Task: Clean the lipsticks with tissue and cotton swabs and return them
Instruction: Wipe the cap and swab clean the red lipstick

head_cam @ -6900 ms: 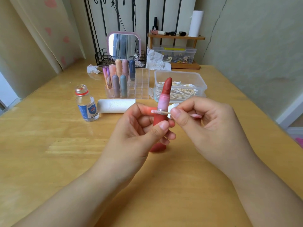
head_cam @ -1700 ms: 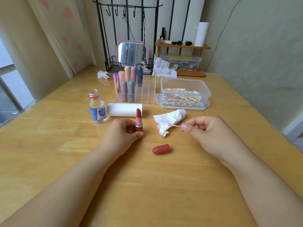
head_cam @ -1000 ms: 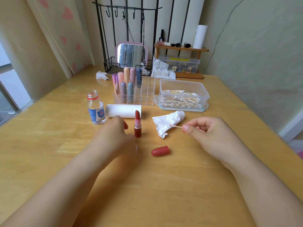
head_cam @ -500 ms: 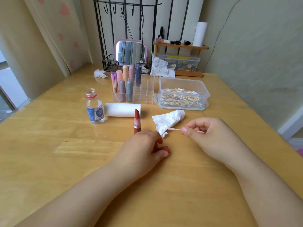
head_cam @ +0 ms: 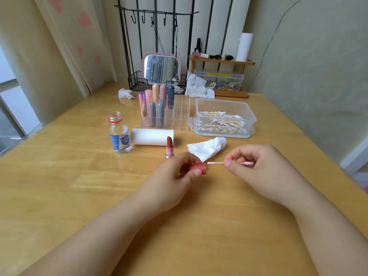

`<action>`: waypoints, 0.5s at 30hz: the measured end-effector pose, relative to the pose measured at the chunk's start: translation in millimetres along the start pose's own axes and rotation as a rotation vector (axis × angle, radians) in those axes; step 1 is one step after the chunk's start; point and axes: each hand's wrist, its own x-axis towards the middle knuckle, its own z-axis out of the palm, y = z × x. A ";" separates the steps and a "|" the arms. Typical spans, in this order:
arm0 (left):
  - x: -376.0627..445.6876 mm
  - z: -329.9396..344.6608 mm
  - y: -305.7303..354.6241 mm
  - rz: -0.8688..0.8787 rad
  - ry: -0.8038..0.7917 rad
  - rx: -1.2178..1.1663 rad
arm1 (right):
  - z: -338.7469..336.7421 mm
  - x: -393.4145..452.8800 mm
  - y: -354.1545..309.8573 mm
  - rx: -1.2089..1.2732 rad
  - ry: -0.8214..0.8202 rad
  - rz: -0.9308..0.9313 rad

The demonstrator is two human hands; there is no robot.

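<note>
- The lipstick (head_cam: 169,146) stands upright and uncapped on the table (head_cam: 59,176), just behind the left hand (head_cam: 175,176).
- The left hand grasps the red cap (head_cam: 199,169), its open end toward the right.
- The right hand (head_cam: 258,172) pinches a cotton swab (head_cam: 215,162), whose pink tip is near the cap's opening.
- A crumpled tissue (head_cam: 207,147) lies behind them.

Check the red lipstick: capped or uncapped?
Uncapped: the lipstick stands upright with its bullet exposed; the left hand holds its red cap.
</note>
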 end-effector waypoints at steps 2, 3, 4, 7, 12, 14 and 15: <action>0.1 0.6 -1.8 0.001 -0.017 -0.084 | -0.6 -1.0 -1.4 0.000 -0.006 -0.020; 0.0 0.9 -2.5 -0.004 -0.023 -0.125 | -1.2 -1.4 -2.0 0.003 -0.014 -0.025; 0.1 1.1 -2.8 -0.008 -0.025 -0.157 | -1.6 -1.7 -2.3 0.003 -0.023 -0.028; 0.1 0.5 -1.7 -0.014 -0.033 -0.233 | -2.5 -2.4 -2.4 -0.010 -0.034 -0.046; -0.3 -1.5 5.4 -0.062 -0.012 -0.401 | -4.9 -2.9 -2.7 -0.018 -0.015 -0.073; -0.2 -2.0 7.4 -0.071 -0.011 -0.418 | -5.1 -3.3 -3.6 -0.016 -0.013 -0.082; -0.6 -2.1 8.0 -0.067 -0.018 -0.417 | -4.5 -3.6 -4.2 -0.016 -0.011 -0.088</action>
